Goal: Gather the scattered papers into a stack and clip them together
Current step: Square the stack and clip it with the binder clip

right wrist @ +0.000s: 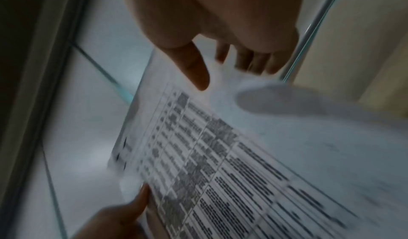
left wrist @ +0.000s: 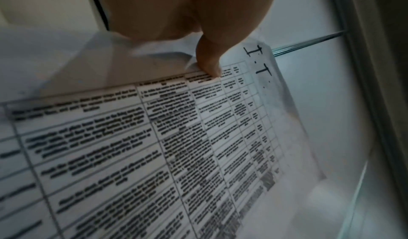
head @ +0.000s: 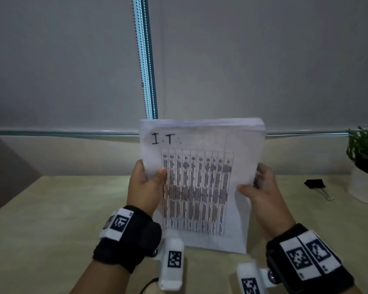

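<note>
I see the stack of papers (head: 202, 183) held upright above the counter (head: 51, 219), my left hand (head: 143, 185) pinching its left edge, my right hand (head: 261, 187) gripping the right edge; the binder clip (head: 314, 183) lies well right.

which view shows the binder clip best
The head view. The black binder clip lies on the table at the far right, beside the white plant pot, clear of both hands. Neither wrist view shows it: both are filled by the papers and fingers.

Head view above desk, wrist views close, all sharing papers (head: 202, 183)
</note>
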### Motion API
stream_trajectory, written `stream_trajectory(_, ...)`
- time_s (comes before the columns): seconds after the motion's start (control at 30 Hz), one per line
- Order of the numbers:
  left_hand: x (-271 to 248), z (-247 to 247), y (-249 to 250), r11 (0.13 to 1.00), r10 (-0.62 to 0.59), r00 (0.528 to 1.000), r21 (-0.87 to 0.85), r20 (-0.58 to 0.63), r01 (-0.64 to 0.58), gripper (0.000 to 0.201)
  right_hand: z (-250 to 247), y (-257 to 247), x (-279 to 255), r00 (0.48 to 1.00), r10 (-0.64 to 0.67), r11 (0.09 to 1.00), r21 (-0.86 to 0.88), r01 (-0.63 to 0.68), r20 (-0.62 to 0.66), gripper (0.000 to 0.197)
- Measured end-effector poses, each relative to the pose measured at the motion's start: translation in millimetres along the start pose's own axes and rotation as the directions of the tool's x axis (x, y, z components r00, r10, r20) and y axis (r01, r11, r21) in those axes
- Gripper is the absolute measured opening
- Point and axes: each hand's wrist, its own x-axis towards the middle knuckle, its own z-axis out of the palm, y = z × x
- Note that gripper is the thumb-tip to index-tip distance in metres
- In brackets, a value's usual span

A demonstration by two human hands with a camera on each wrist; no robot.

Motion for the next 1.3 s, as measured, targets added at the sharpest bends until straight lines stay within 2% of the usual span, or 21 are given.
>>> stream_trajectory(0.1, 1.2, -5.2, 16.1, 0.989, 0.053, 0.996, -0.137, -0.075, -0.063, 0.025, -13.6, 11.1, -17.2, 0.99, 0.065, 0.992, 0.116, -0.05, -0.128, 0.08)
stream_trajectory(0.17, -0.6, -1.7, 22.8, 0.964, 0.052, 0.994, -0.256, -0.094, -0.075, 0.027, -6.5, 19.3, -30.9, 0.983, 0.175, 0.946, 0.287, -0.152, -0.056, 0.096)
stream_trajectory(0.23, -10.0, 7.6, 25.7, 0.945, 0.023, 0.997, -0.324, -0.072, -0.045, 0.029, 5.7, 23.8, -34.2, 0.978, 0.195, 0.842, 0.499, -0.205, 0.072, 0.073)
stream_trajectory(0.27, -16.6, 12.5, 25.0, 0.927, -0.004, 0.999, -0.375, -0.034, -0.009, 0.031, 10.4, 22.0, -33.2, 0.979, 0.159, 0.796, 0.57, -0.204, 0.127, 0.059)
stream_trajectory(0.33, -29.3, 16.3, 23.6, 0.877, -0.083, 0.993, -0.467, 0.079, 0.11, 0.04, 10.2, 14.8, -28.4, 0.987, 0.061, 0.764, 0.629, -0.144, 0.151, 0.047)
stream_trajectory(0.4, -33.3, 6.0, 23.0, 0.889, -0.105, 0.99, -0.439, 0.089, 0.134, 0.056, -3.5, 6.4, -22.2, 0.997, -0.031, 0.797, 0.604, -0.018, 0.07, 0.048)
stream_trajectory(0.43, -30.4, -3.2, 22.8, 0.913, -0.077, 0.996, -0.398, 0.04, 0.087, 0.066, -13.6, 0.8, -18.1, 0.997, -0.077, 0.827, 0.56, 0.05, 0.024, 0.048)
stream_trajectory(0.5, -20.7, -24.1, 24.0, 0.956, 0.003, 0.996, -0.292, -0.088, -0.028, 0.098, -33.0, -10.8, -11.9, 0.986, -0.16, 0.89, 0.425, 0.163, -0.043, 0.049)
stream_trajectory(0.57, -13.4, -38.1, 26.5, 0.992, 0.071, 0.991, -0.097, -0.116, -0.082, 0.108, -45.2, -20.3, -6.4, 0.972, -0.227, 0.941, 0.244, 0.233, -0.055, 0.052)
stream_trajectory(0.63, -12.5, -39.3, 24.6, 0.995, 0.075, 0.997, 0.059, 0.015, -0.075, 0.093, -46.2, -24.3, -3.9, 0.97, -0.241, 0.96, 0.139, 0.245, -0.043, 0.047)
stream_trajectory(0.7, -16.8, -32.4, 16.7, 1.0, 0.022, 0.991, 0.014, 0.13, -0.024, 0.062, -41.5, -21.8, -4.0, 0.975, -0.223, 0.967, 0.12, 0.223, -0.013, 0.045)
stream_trajectory(0.73, -19.8, -28.3, 10.9, 1.0, 0.017, 0.991, -0.009, 0.132, -0.016, 0.048, -39.3, -18.9, -4.3, 0.976, -0.216, 0.968, 0.127, 0.215, -0.002, 0.039)
stream_trajectory(0.8, -23.5, -23.1, -0.8, 0.999, 0.044, 0.997, 0.014, 0.056, -0.045, 0.031, -35.3, -14.3, -4.0, 0.977, -0.215, 0.969, 0.122, 0.214, -0.005, 0.03)
stream_trajectory(0.9, -24.0, -19.7, -4.8, 0.999, 0.05, 0.998, -0.005, 0.03, -0.05, 0.034, -32.2, -12.6, -0.4, 0.973, -0.229, 0.967, 0.113, 0.229, -0.013, 0.033)
stream_trajectory(1.03, -21.9, -22.2, -10.8, 0.999, -0.004, 0.999, -0.053, 0.039, 0.006, 0.068, -33.5, -0.4, 4.0, 0.984, -0.18, 0.978, 0.108, 0.178, 0.008, 0.038)
stream_trajectory(1.07, -21.4, -22.5, -13.6, 0.999, -0.022, 0.999, -0.046, 0.042, 0.024, 0.07, -34.3, 4.6, 5.3, 0.987, -0.159, 0.982, 0.101, 0.157, 0.007, 0.037)
stream_trajectory(1.2, -16.0, -18.6, -21.3, 0.998, -0.022, 0.999, 0.058, 0.033, 0.02, 0.027, -31.6, 10.9, 10.6, 0.991, -0.133, 0.991, 0.025, 0.133, -0.009, 0.027)
stream_trajectory(1.23, -13.5, -19.3, -22.8, 0.997, -0.024, 0.999, 0.078, 0.024, 0.023, 0.025, -31.2, 10.2, 11.9, 0.99, -0.139, 0.99, 0.015, 0.139, -0.012, 0.027)
stream_trajectory(1.3, -9.9, -22.5, -25.6, 0.997, -0.03, 0.999, 0.076, 0.033, 0.028, 0.034, -33.0, 11.2, 14.9, 0.989, -0.143, 0.989, 0.028, 0.144, -0.021, 0.035)
